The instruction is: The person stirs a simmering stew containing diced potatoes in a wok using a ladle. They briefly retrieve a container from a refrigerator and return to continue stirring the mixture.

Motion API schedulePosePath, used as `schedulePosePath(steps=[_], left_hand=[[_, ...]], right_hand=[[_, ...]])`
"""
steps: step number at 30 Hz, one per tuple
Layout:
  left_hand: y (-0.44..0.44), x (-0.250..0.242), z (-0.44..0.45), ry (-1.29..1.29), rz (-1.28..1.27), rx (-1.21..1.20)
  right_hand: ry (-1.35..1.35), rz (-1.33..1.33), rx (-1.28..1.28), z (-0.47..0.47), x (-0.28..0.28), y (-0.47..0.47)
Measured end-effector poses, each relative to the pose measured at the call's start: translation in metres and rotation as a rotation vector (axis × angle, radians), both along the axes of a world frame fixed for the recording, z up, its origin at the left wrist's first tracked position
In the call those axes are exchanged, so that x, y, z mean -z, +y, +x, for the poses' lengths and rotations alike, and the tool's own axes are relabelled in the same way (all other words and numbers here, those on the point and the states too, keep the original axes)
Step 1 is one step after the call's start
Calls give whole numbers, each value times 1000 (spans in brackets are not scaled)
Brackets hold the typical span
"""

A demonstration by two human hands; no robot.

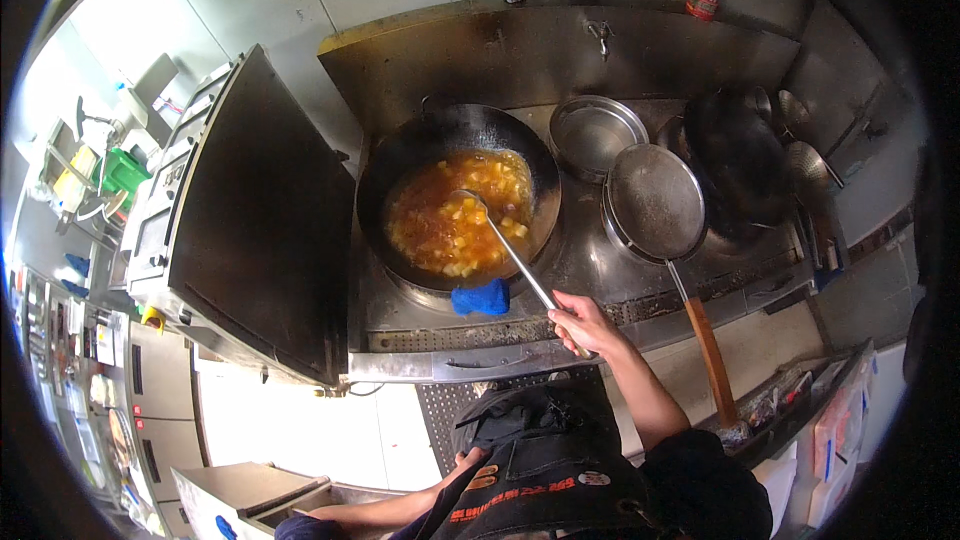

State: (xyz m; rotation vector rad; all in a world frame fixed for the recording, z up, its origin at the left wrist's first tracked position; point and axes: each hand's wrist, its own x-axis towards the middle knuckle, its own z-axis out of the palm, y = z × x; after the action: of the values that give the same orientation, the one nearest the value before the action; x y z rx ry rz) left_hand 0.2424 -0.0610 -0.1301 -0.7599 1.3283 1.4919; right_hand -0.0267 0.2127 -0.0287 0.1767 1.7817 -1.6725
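My right hand (pixel 583 324) grips the metal handle of a wok ladle (pixel 517 259), whose bowl sits in the food. A black wok (pixel 450 124) on the range holds reddish-orange sauce (pixel 427 214) with pale cubes (pixel 459 259), possibly tofu. A folded blue cloth (pixel 481 298) lies over the wok's near rim, apart from my right hand. Down by my dark apron (pixel 525 450), my left hand (pixel 469 459) rests near my waist. Part of it is hidden, so its grip does not show.
Right of the wok stand a round metal pot (pixel 598 131) and a wire strainer (pixel 656 201), its wooden handle (pixel 711 360) jutting past the range's front edge. Dark woks (pixel 735 157) stack farther right. A tall steel cabinet (pixel 262 232) borders the left. A tap (pixel 601 34) projects behind.
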Motion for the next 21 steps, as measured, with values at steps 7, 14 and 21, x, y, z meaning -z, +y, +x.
schedulePosePath(steps=[7,14,21], left_hand=[[53,-18,9,32,24,48],[74,-42,15,14,40,12],[51,-17,-10,-111,-145,-103]], right_hand=[[213,15,-97,23,-12,42],[263,192,-111,47,-44,87],[362,612,-191,68,-93,86]])
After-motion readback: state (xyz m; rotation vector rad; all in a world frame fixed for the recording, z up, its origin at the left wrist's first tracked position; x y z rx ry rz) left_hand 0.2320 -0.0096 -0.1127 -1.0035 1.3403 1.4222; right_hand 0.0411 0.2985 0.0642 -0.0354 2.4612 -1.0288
